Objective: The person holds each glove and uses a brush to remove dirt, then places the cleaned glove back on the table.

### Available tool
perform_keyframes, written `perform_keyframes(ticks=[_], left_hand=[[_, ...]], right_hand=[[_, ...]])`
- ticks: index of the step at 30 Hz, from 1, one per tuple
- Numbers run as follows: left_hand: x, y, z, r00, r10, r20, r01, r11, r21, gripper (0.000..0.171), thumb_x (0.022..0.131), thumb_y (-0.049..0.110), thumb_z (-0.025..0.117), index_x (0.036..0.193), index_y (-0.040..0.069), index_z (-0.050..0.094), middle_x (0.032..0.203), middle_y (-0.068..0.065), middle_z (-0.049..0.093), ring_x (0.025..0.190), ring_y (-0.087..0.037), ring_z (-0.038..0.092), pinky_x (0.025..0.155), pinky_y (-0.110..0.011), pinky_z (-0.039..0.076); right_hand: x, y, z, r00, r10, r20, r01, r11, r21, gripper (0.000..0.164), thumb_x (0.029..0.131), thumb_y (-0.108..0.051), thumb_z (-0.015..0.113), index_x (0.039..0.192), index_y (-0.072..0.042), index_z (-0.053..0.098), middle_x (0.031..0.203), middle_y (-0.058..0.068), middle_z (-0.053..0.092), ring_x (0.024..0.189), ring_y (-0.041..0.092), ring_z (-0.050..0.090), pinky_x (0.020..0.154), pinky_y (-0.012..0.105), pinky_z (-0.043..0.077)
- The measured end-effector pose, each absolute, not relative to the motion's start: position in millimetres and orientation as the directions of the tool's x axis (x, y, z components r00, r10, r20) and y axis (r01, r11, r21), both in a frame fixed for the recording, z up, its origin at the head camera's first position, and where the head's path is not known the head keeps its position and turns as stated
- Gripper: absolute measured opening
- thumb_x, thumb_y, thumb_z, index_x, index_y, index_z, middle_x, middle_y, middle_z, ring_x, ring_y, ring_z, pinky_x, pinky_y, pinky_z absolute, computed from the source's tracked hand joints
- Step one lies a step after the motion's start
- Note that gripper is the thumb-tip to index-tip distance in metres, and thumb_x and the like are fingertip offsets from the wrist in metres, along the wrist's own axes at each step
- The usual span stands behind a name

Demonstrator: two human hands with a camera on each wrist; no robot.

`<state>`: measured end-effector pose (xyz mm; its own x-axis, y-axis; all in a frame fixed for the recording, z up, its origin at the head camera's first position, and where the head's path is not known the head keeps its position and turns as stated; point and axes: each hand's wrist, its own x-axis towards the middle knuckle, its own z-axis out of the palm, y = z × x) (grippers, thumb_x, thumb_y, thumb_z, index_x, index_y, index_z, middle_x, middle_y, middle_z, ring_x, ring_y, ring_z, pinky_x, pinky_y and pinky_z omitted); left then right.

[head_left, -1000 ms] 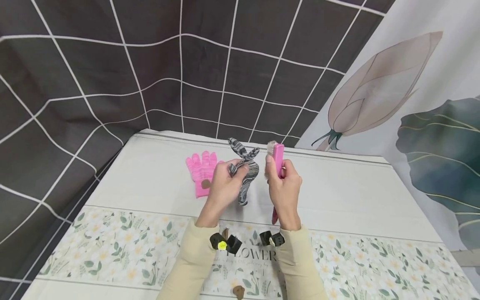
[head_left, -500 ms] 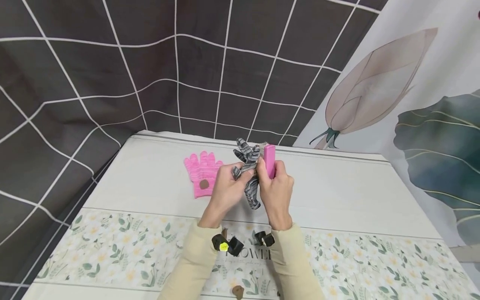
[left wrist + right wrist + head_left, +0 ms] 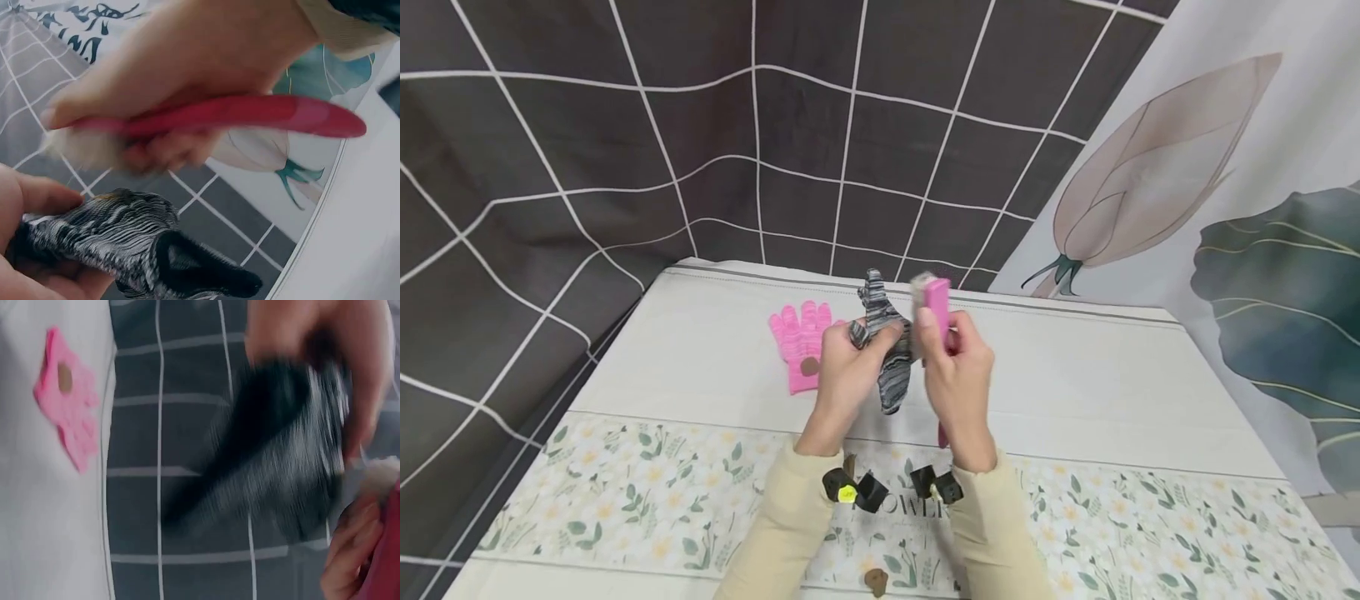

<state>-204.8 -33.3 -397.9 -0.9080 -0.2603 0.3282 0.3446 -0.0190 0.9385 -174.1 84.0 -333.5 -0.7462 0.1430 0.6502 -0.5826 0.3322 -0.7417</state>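
Observation:
My left hand (image 3: pixel 848 367) grips a grey-and-black striped knit glove (image 3: pixel 895 383), thumb on top, its fingers sticking up and its cuff hanging down. In the left wrist view the black inside of the cuff shows at the open end of this glove (image 3: pixel 119 237). My right hand (image 3: pixel 962 383) holds a pink brush (image 3: pixel 937 293) with pale bristles facing the glove. The brush's long red-pink handle (image 3: pixel 281 114) runs back under the palm. A narrow gap separates bristles and glove in the left wrist view. The right wrist view blurs the striped glove.
Left of my hands a pink knit glove (image 3: pixel 801 333) with a brown spot lies flat on the white tablecloth (image 3: pixel 1075 383). A small brown piece (image 3: pixel 876 582) sits near the front edge. A dark grid-patterned curtain (image 3: pixel 805 125) hangs behind the table.
The brush came left against the striped glove, then drew slightly back to the right and up. The striped glove has turned in my left hand. The pink glove stays where it was.

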Motion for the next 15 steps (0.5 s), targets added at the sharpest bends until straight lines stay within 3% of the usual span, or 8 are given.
perform_keyframes(ticks=[3,6,8,10,15], left_hand=[[-224,-37,-427,-0.881,-0.357,0.311,0.355,-0.062,0.933,0.02,0.072,0.027,0.063,0.079,0.008,0.065,0.068,-0.006,0.062,0.058,-0.019,0.057,0.052,-0.03,0.046],[-221,-40,-422,-0.869,-0.445,0.218,0.347,-0.233,0.908,0.018,0.073,0.019,0.063,0.083,0.004,0.063,0.073,-0.01,0.061,0.061,-0.021,0.057,0.053,-0.032,0.047],[-201,-42,-389,-0.872,-0.473,0.13,0.318,-0.344,0.884,0.017,0.072,0.008,0.06,0.085,-0.002,0.061,0.077,-0.015,0.06,0.065,-0.023,0.058,0.056,-0.034,0.048],[-180,-43,-352,-0.876,-0.476,0.077,0.334,-0.482,0.81,0.02,0.071,-0.005,0.054,0.09,-0.009,0.054,0.083,-0.02,0.057,0.071,-0.025,0.057,0.061,-0.035,0.048],[-208,-67,-389,-0.866,-0.493,0.086,0.407,-0.594,0.694,0.034,0.069,-0.004,0.061,0.1,-0.008,0.048,0.095,-0.021,0.054,0.083,-0.03,0.055,0.07,-0.037,0.046]], right_hand=[[-188,73,-365,-0.69,0.091,0.718,-0.584,0.516,-0.626,0.019,0.077,-0.032,0.058,0.075,-0.014,0.051,0.046,-0.007,0.043,0.036,0.008,0.038,0.031,0.024,0.03],[-210,67,-409,-0.632,0.055,0.773,-0.605,0.589,-0.536,0.023,0.072,-0.038,0.061,0.078,-0.019,0.051,0.049,-0.007,0.041,0.036,0.007,0.037,0.031,0.023,0.029],[-227,66,-440,-0.589,0.019,0.808,-0.648,0.587,-0.486,0.026,0.068,-0.038,0.065,0.08,-0.021,0.051,0.051,-0.008,0.041,0.037,0.005,0.036,0.032,0.021,0.027],[-216,61,-429,-0.577,-0.029,0.816,-0.695,0.543,-0.471,0.028,0.066,-0.036,0.068,0.079,-0.017,0.051,0.053,-0.006,0.043,0.038,0.006,0.037,0.032,0.02,0.027],[-186,57,-386,-0.548,-0.157,0.822,-0.784,0.438,-0.439,0.029,0.065,-0.032,0.069,0.074,-0.012,0.051,0.053,-0.006,0.045,0.041,0.006,0.038,0.033,0.018,0.029]])
